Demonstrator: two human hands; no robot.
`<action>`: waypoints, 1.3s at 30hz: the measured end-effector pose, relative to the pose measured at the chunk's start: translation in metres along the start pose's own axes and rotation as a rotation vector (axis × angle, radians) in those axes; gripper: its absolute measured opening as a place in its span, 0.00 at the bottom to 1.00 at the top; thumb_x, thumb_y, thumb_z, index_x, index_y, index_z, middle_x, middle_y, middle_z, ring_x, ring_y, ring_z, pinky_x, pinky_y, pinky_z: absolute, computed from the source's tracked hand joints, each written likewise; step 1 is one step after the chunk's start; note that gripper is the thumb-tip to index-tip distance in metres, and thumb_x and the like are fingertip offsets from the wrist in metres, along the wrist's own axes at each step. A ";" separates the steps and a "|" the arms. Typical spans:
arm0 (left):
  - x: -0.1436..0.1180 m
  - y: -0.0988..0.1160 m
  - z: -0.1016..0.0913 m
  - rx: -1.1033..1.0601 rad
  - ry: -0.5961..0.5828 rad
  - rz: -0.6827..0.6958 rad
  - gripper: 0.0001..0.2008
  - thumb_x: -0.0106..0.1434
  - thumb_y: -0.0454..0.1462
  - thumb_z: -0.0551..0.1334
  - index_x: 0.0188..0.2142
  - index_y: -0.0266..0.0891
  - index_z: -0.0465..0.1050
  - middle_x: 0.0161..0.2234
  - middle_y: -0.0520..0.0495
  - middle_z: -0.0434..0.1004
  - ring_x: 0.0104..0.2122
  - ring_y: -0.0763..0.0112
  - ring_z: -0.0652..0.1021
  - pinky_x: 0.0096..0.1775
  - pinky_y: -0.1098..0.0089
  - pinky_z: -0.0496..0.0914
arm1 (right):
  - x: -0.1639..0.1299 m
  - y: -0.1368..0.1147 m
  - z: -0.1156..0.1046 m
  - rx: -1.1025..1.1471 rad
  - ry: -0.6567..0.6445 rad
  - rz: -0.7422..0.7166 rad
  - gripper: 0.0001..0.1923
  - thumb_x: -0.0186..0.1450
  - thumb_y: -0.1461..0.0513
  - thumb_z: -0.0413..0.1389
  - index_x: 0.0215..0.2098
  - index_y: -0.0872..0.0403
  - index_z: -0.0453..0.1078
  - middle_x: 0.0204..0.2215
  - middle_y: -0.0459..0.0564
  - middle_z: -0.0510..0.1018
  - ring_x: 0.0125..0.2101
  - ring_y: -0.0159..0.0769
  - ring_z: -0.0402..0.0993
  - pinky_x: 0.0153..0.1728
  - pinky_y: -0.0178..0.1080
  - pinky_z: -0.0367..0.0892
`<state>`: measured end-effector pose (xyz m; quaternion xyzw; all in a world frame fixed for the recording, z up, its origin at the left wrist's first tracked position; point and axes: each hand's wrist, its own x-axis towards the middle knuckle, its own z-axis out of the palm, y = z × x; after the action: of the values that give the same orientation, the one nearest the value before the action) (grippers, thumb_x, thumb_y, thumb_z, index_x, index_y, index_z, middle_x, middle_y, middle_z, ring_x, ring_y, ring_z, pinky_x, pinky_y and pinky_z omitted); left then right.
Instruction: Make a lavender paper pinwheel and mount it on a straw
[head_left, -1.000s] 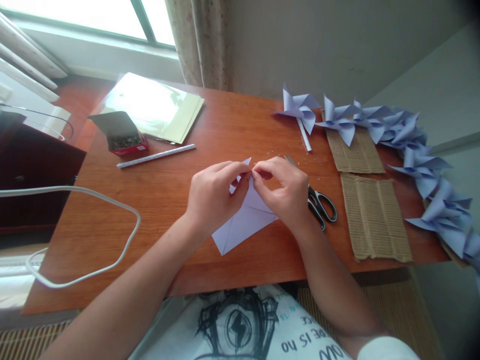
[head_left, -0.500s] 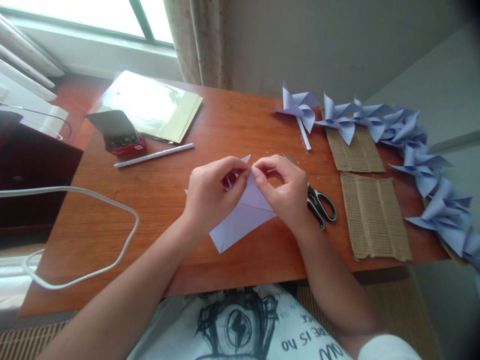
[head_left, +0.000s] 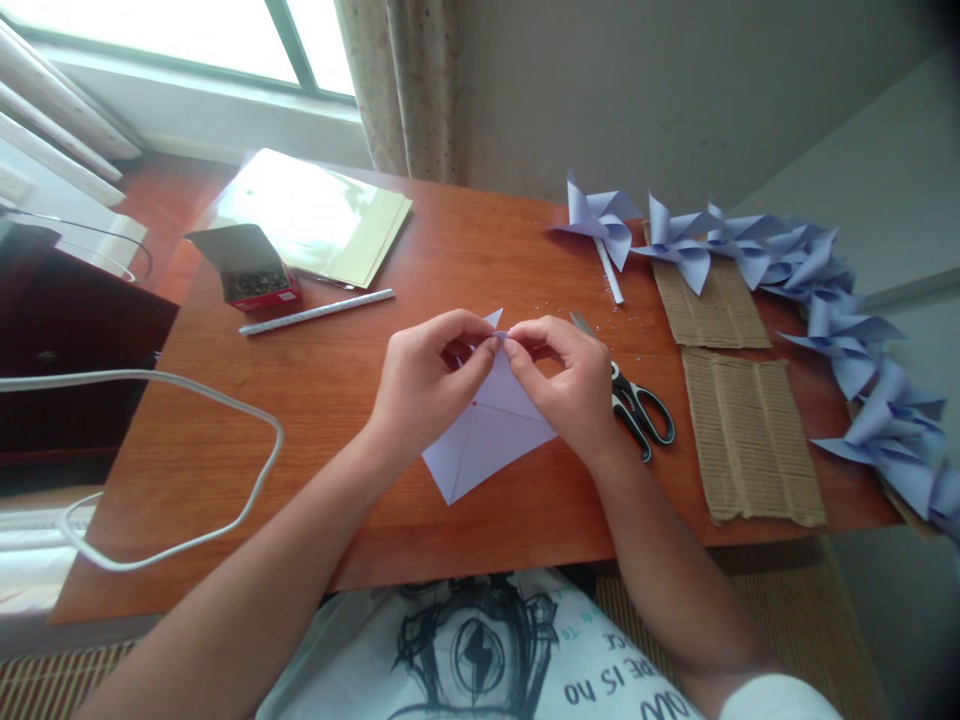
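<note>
A pale lilac paper sheet [head_left: 480, 445], creased along its diagonals and cut in from its corners, lies on the table under my hands. My left hand [head_left: 439, 375] pinches the paper's far edge between thumb and forefinger. Meeting it fingertip to fingertip, my right hand [head_left: 562, 375] pinches the same edge. A small curl of paper shows between the fingertips. On the sheet near my left thumb is a tiny red dot. Scissors [head_left: 637, 405] with black and grey handles lie just right of my right hand, partly behind it.
Finished paper pinwheels [head_left: 832, 325] line the table's right side, one with a white stick [head_left: 609, 272]. Two corrugated cardboard pieces [head_left: 752, 435] lie nearby. At left are a small open red box [head_left: 262, 285], a rolled paper stick [head_left: 319, 312], folders [head_left: 311, 215] and a white cable [head_left: 274, 440].
The view has shifted slightly. The paper has turned a little and its far edge now curls between my fingertips; both hands keep pinching it.
</note>
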<state>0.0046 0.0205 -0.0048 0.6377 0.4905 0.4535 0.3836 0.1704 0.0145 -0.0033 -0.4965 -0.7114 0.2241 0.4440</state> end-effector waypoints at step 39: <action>-0.003 0.007 0.002 0.274 0.109 0.219 0.04 0.64 0.32 0.63 0.33 0.37 0.77 0.27 0.52 0.79 0.25 0.76 0.74 0.29 0.76 0.68 | -0.008 0.003 0.007 -0.414 0.218 -0.366 0.07 0.69 0.66 0.59 0.43 0.50 0.78 0.33 0.49 0.82 0.35 0.37 0.78 0.39 0.39 0.72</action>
<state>0.0077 0.0158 0.0006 0.7080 0.4956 0.4553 0.2142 0.1667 0.0096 -0.0119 -0.4611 -0.7678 -0.0643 0.4401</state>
